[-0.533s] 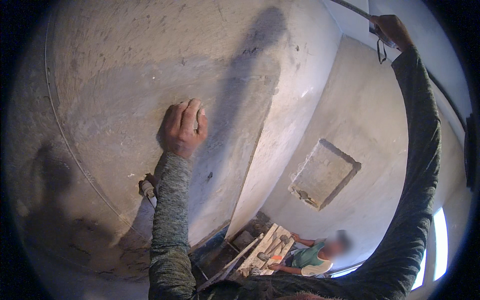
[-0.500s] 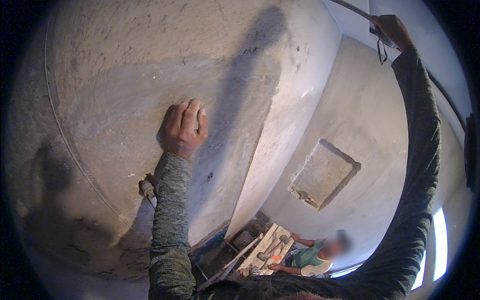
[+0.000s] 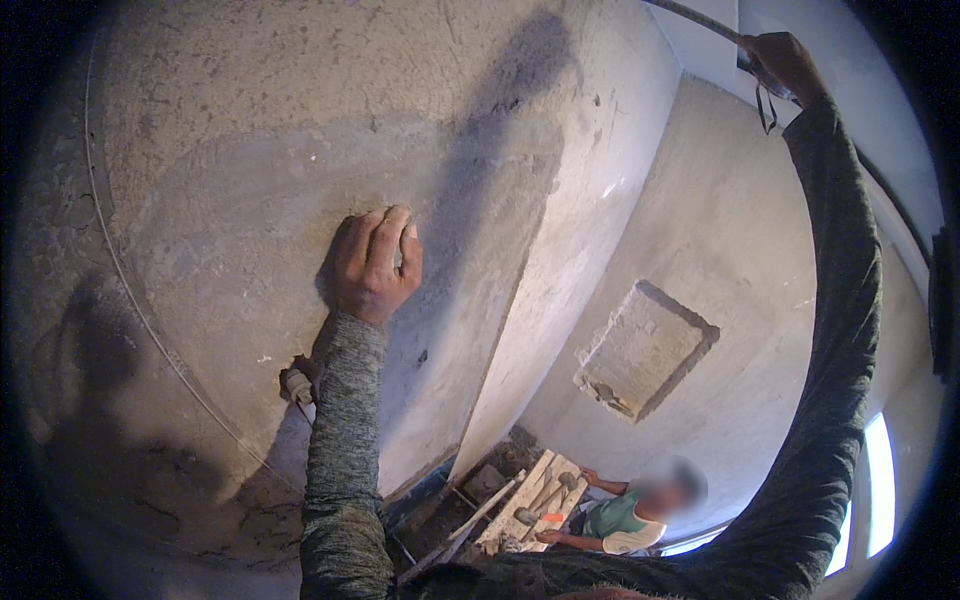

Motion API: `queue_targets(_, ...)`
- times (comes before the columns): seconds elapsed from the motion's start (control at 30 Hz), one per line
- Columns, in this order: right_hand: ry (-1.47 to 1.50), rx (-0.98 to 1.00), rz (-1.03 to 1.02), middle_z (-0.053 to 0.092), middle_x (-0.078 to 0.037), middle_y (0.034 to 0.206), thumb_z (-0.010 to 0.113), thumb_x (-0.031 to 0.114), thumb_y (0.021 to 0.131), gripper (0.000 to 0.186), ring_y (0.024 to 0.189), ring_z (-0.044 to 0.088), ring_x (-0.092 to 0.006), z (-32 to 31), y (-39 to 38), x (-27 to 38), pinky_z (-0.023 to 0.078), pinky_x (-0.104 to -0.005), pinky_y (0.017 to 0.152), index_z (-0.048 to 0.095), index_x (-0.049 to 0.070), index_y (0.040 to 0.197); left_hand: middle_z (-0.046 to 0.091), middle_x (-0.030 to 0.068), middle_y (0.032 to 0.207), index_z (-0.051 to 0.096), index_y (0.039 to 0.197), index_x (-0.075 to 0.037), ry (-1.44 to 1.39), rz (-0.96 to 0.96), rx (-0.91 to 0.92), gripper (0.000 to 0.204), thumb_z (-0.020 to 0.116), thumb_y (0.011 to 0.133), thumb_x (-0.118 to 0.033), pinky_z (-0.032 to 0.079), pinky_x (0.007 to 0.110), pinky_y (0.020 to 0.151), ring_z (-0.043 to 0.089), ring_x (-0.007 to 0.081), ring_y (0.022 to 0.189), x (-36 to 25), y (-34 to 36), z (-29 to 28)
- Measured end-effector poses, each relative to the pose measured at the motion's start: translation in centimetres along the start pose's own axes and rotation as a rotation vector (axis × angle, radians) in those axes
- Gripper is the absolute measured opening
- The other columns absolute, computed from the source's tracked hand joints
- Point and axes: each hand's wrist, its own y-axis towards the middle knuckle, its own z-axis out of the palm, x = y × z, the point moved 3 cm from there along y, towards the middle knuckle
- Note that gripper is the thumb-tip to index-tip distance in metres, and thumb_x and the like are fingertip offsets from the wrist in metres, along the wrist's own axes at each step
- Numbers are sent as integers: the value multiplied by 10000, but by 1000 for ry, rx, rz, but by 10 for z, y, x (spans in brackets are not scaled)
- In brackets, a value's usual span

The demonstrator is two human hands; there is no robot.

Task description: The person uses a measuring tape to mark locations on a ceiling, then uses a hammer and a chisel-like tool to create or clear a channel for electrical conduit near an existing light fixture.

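Note:
My left hand [image 3: 375, 265] rests against the plastered wall [image 3: 240, 260], fingers curled and pressed together. A pale bit shows between thumb and fingers, too small to name. Raised at the upper right, my right hand [image 3: 788, 66] is closed around a tape measure [image 3: 768, 82]. Its blade [image 3: 700, 17] runs off toward the upper left, and a black strap loop [image 3: 768, 112] hangs below. Just left of my left forearm, a whitish fitting [image 3: 298, 385] sticks out of a hole in the wall.
A person in a green and white top [image 3: 612, 522] is below right, beside a plank platform [image 3: 540, 500] holding hammers. A shallow rectangular recess [image 3: 650, 352] is cut in the far wall. A thin cable [image 3: 150, 325] curves along the left wall. Bright windows [image 3: 878, 485] stand at lower right.
The view has shifted slightly, and my left hand appears a little lower and farther right in it, still against the wall. My right hand keeps its hold on the tape measure.

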Motion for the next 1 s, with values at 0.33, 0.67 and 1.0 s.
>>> queue_targets(0.33,379,-28,124,620,-41,606,501,232,947,232,487,570,-154,32,-4,-28,476,-331,479,690,100,971,628,102,842,628,1007,-59,8,-22,12,196,646,812,-64,502,371,610,613,291,717,-3,0,0)
queue_targets(0.67,116,-133,-94,644,-93,651,587,197,859,181,583,646,-229,25,-1,-17,529,-373,565,677,101,983,633,102,854,636,1017,-58,-3,-20,32,216,656,802,-57,503,375,629,614,292,729,1,-2,-1)
queue_targets(1.0,324,151,290,670,-108,739,611,167,831,178,655,676,-265,15,2,-27,560,-393,623,668,110,990,638,102,870,639,1015,-59,-43,-18,15,222,663,795,-63,508,371,638,621,288,741,-2,-5,5)
